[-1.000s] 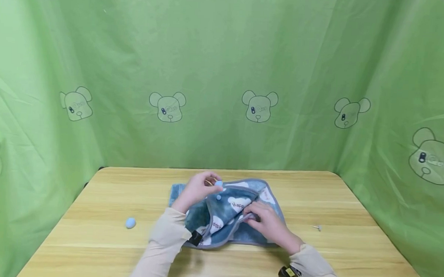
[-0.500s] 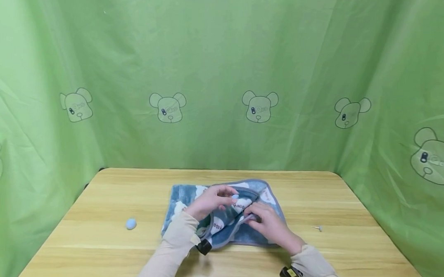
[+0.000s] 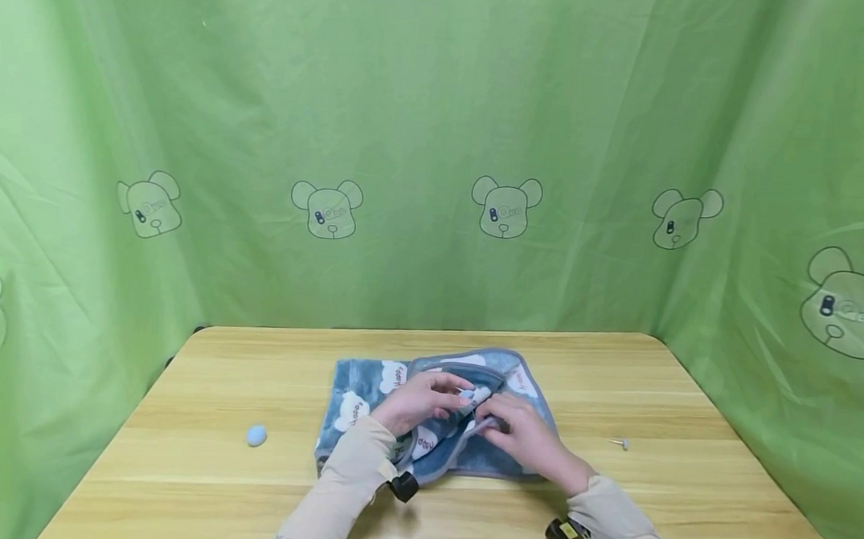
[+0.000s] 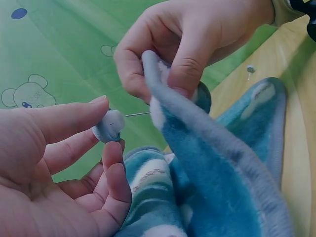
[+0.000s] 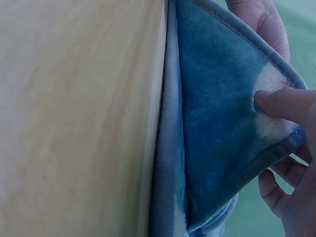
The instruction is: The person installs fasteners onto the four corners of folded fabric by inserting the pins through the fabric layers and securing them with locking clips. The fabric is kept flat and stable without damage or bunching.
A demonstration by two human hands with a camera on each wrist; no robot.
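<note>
A teal fleece blanket (image 3: 365, 387) with white bear shapes and grey edging lies folded on the table. My left hand (image 3: 422, 402) pinches a small round pale-blue cap (image 4: 109, 126) between thumb and fingers. With my right hand (image 3: 522, 434) I grip the raised blanket corner (image 5: 276, 98), thumb on one face and fingers behind. A thin metal pin (image 4: 137, 114) sticks out of that corner toward the cap, its tip at or very near the cap; whether it has entered, I cannot tell.
On the table (image 3: 181, 387), another pale-blue cap (image 3: 256, 435) lies to the left. A loose pin (image 3: 619, 443) with a small head lies to the right. Green curtains (image 3: 423, 140) stand behind and at both sides.
My left hand has moved right and toward me, bringing the cap up to the blanket corner. My right hand stays on the corner, almost unmoved.
</note>
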